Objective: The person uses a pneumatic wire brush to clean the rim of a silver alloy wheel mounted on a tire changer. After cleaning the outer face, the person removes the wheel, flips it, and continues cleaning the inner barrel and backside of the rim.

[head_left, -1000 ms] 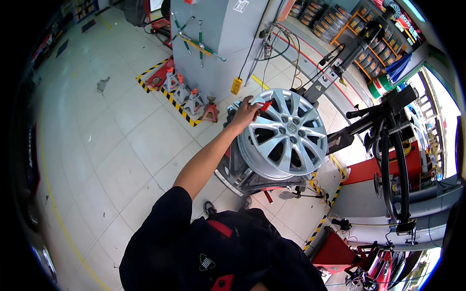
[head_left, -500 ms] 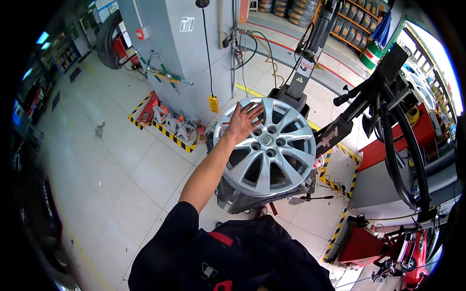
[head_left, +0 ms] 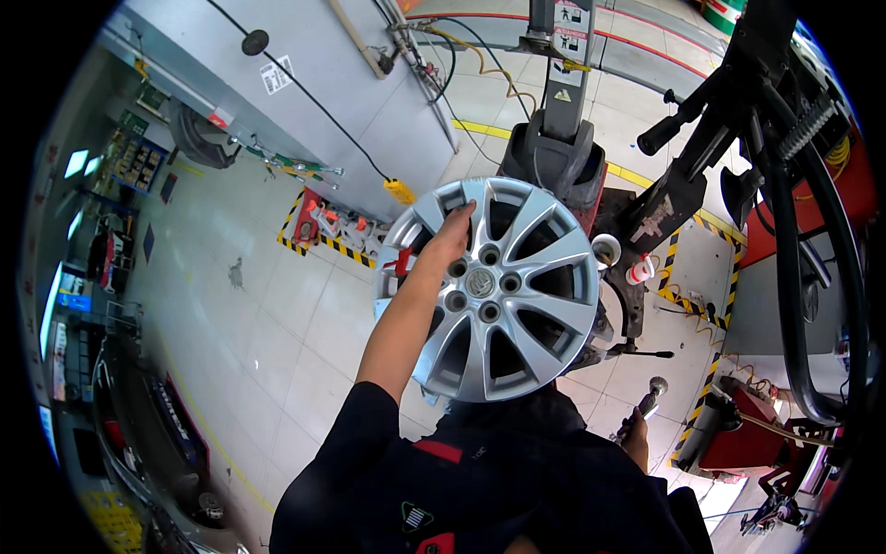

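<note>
Head view: alloy wheel (head_left: 480,283) face-up before the torso (head_left: 526,462); left hand (head_left: 450,236) appears hooked into its spokes, fingers partly hidden, right hand (head_left: 637,444) grasps a metal-headed tool (head_left: 652,397), best kept clear of the wheel's face.

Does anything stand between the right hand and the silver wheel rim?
Nothing visible does: floor shows in the gap from the right hand, which holds a metal tool, to the silver wheel rim. The black-handled lever juts out right of that line.
</note>
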The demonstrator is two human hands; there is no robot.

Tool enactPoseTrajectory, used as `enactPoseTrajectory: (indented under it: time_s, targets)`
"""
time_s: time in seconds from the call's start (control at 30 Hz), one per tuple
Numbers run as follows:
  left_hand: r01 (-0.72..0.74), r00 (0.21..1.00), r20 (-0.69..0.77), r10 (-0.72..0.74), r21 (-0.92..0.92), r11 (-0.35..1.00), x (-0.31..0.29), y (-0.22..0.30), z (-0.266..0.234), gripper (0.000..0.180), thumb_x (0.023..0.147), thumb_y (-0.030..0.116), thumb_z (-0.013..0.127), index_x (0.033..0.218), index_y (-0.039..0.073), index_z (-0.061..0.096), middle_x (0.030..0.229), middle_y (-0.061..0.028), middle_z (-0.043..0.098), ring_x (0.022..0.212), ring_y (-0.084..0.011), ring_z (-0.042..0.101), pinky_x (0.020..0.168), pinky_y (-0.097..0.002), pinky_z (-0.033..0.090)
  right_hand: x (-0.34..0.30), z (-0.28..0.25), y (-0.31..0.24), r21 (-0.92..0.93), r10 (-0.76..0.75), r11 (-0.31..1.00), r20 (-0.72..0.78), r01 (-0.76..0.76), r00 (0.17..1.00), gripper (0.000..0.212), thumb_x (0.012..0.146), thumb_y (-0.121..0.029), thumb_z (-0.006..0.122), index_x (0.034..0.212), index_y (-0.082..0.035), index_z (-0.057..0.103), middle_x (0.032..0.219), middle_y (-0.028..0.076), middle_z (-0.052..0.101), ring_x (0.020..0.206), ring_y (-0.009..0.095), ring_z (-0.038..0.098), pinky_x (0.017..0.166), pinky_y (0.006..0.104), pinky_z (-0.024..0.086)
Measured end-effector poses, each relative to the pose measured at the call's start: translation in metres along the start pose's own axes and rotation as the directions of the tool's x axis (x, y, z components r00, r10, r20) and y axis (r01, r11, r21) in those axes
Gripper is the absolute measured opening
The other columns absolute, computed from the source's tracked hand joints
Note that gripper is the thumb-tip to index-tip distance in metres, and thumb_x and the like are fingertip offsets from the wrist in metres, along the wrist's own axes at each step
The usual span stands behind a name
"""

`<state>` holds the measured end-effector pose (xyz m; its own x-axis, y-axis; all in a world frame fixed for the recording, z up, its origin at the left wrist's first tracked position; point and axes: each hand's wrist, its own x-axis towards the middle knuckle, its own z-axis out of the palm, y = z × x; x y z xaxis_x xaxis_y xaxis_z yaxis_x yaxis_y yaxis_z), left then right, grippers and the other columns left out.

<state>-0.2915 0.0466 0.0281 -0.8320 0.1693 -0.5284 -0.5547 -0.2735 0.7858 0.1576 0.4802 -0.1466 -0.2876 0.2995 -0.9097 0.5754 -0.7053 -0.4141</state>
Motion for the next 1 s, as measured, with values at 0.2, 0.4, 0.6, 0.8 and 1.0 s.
enactPoseTrajectory:
  time_s: [0.2, 0.4, 0.6, 0.8, 1.0]
  targets:
    - [0.161, 0.983, -0.079, -0.167, -0.078, 0.984, 0.031, 0.007, 0.003, 0.03, 0.088, 0.03, 0.05, 0.104, 0.005, 0.056, 0.099, -0.009, 0.06, 0.088, -0.0215, 0.058, 0.077, -0.0338, 0.049, 0.026, -0.006, 0.02, -0.003, 0.071, 0.997, -0.206, -0.073, 0.976, 0.033, 0.081, -0.039, 0.055, 0.071, -0.013, 0.039, 0.052, 0.003, 0.038, 0.037, 0.015, 0.032, 0.035, 0.0292, 0.03]
    - [0.136, 0.98, -0.143, -0.136, -0.012, 0.991, 0.047, -0.002, 0.004, 0.033, 0.087, 0.035, 0.052, 0.097, 0.005, 0.058, 0.081, -0.008, 0.06, 0.072, -0.0205, 0.059, 0.066, -0.0331, 0.05, -0.042, 0.03, 0.082, -0.257, 0.006, 0.962, -0.316, -0.092, 0.949, 0.038, 0.078, -0.043, 0.054, 0.072, -0.006, 0.045, 0.054, 0.008, 0.046, 0.039, 0.022, 0.043, 0.037, 0.0378, 0.032]
    - [0.164, 0.971, -0.174, -0.166, -0.026, 0.986, 0.022, 0.001, 0.019, 0.036, 0.085, 0.039, 0.055, 0.096, 0.005, 0.057, 0.079, -0.0079, 0.06, 0.073, -0.0207, 0.058, 0.068, -0.0333, 0.048, -0.048, 0.049, 0.093, -0.209, -0.039, 0.977, -0.372, -0.043, 0.927, 0.032, 0.074, -0.03, 0.061, 0.077, 0.0, 0.051, 0.056, 0.009, 0.049, 0.042, 0.019, 0.046, 0.037, 0.035, 0.037]
    - [0.034, 0.992, -0.124, -0.034, -0.003, 0.999, -0.029, 0.015, 0.038, 0.04, 0.085, 0.035, 0.057, 0.103, 0.0, 0.053, 0.084, -0.0106, 0.061, 0.074, -0.0195, 0.06, 0.067, -0.0319, 0.05, -0.135, 0.139, -0.048, -0.338, -0.357, 0.905, -0.273, 0.258, 0.893, 0.028, 0.07, -0.023, 0.064, 0.074, 0.0, 0.049, 0.057, 0.008, 0.051, 0.04, 0.015, 0.046, 0.036, 0.0302, 0.038]
    - [-0.109, 0.99, -0.086, 0.114, 0.051, 0.993, -0.12, 0.016, 0.061, 0.046, 0.087, 0.041, 0.05, 0.105, -0.002, 0.051, 0.084, -0.0124, 0.061, 0.074, -0.0202, 0.06, 0.07, -0.032, 0.051, -0.144, 0.178, -0.112, -0.353, -0.598, 0.739, 0.048, 0.574, 0.8, 0.027, 0.073, -0.024, 0.064, 0.067, -0.001, 0.051, 0.054, 0.004, 0.048, 0.037, 0.011, 0.043, 0.033, 0.0262, 0.034]
